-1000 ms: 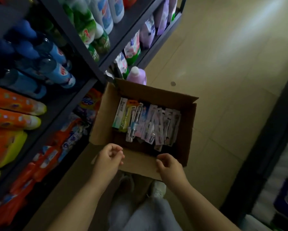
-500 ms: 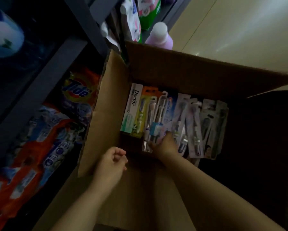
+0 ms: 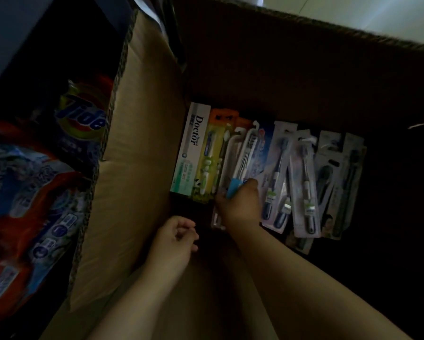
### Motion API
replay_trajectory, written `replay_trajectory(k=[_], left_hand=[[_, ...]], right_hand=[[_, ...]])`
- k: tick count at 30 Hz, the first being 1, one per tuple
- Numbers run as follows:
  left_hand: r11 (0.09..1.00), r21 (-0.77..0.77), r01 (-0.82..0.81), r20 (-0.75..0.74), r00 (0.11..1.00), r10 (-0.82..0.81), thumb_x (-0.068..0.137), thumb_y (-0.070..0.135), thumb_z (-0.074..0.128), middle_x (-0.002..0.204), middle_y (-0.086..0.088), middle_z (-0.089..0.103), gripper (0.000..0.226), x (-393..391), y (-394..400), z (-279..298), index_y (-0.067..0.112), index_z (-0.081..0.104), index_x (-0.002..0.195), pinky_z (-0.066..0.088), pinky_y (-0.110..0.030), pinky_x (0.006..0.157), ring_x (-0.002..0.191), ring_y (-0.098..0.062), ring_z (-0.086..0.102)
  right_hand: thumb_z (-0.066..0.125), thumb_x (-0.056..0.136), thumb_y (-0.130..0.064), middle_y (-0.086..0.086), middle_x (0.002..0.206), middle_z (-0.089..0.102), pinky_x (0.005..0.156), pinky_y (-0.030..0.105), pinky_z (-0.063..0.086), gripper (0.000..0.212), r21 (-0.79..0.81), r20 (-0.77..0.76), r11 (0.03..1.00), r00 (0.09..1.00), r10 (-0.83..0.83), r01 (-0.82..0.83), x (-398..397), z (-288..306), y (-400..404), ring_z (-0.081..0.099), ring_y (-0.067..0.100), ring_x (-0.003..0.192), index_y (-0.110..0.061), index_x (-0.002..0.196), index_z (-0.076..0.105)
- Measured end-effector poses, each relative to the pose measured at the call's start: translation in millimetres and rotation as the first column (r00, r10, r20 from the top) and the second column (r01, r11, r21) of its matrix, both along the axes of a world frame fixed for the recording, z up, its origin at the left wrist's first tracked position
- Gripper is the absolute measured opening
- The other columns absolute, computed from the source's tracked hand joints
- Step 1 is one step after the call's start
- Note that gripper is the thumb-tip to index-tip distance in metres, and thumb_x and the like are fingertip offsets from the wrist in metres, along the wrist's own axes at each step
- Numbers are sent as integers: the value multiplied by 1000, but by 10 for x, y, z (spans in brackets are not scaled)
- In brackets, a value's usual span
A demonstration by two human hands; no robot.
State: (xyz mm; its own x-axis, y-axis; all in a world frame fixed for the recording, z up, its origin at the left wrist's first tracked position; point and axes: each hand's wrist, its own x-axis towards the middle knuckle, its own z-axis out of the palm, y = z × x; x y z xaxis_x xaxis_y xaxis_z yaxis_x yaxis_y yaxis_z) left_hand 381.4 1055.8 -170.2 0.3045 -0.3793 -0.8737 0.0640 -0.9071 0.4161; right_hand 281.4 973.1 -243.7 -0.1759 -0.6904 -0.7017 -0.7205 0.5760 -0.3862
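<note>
Head: right hand [image 3: 240, 204] is now down in the cardboard box [image 3: 137, 168], on a toothbrush pack [image 3: 245, 155].
A second ago I had it at the near flap. Now its fingers curl round the pack's lower end, still in the row beside the toothpaste carton [image 3: 193, 148], so the pick looks started. Left hand [image 3: 174, 239] is loosely curled and empty. Pale floor [image 3: 353, 11], Tide bag [image 3: 83, 119] on the left.

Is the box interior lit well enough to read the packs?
Head view: dim; the cardboard box's right side falls into black, dark toothbrush packs hardly readable. Doctor toothpaste box lettering reads clearly. Right hand gripping a blue-labelled toothbrush pack looks soft.
</note>
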Motion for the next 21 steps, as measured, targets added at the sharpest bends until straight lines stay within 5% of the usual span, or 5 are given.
replay_trajectory(k=[5, 8, 12, 15, 21], left_hand=[[996, 42, 73, 6, 997, -74, 95, 8, 51, 95, -4, 62, 15, -11, -98, -122, 22, 55, 92, 42, -23, 62, 77, -14, 59], [988, 88, 123, -3, 992, -123, 95, 11, 52, 110, 4, 58, 17, -79, -189, -358, 21, 52, 110, 43, -23, 72, 95, -13, 56], [987, 76, 142, -215, 969, -123, 93, 25, 58, 115, 5, 63, 28, -297, -302, -651, 25, 53, 120, 45, -25, 89, 105, -8, 57], [998, 40, 49, -245, 969, -38, 96, 17, 55, 98, 8, 64, 18, -397, -342, -648, 27, 55, 110, 44, -16, 73, 90, -3, 59], [997, 38, 70, -145, 987, -63, 99, 25, 47, 100, 1, 65, 12, -341, -329, -251, 25, 56, 107, 50, -32, 86, 95, -16, 62]], right_hand=[[70, 85, -28, 14, 123, 54, 88, 41, 53, 70, 115, 97, 990, 990, -98, 87, -50, 52, -129, 59, 29, 106, -11, 137, 26], [72, 84, -24, 14, 125, 52, 85, 38, 54, 76, 169, 135, 983, 986, -100, 76, -151, 65, -183, 58, 28, 105, -13, 141, 23], [72, 84, -15, 4, 116, 45, 75, 24, 43, 80, 232, 220, 971, 970, -101, 49, -294, 60, -232, 47, 15, 97, -15, 146, 21], [76, 81, -21, 2, 123, 49, 77, 27, 47, 85, 238, 265, 971, 960, -94, 29, -391, 74, -251, 52, 19, 103, -18, 146, 21], [73, 78, -49, 7, 135, 50, 91, 37, 51, 96, 255, 244, 967, 965, -91, 27, -608, 441, -199, 56, 24, 114, -18, 149, 17]])
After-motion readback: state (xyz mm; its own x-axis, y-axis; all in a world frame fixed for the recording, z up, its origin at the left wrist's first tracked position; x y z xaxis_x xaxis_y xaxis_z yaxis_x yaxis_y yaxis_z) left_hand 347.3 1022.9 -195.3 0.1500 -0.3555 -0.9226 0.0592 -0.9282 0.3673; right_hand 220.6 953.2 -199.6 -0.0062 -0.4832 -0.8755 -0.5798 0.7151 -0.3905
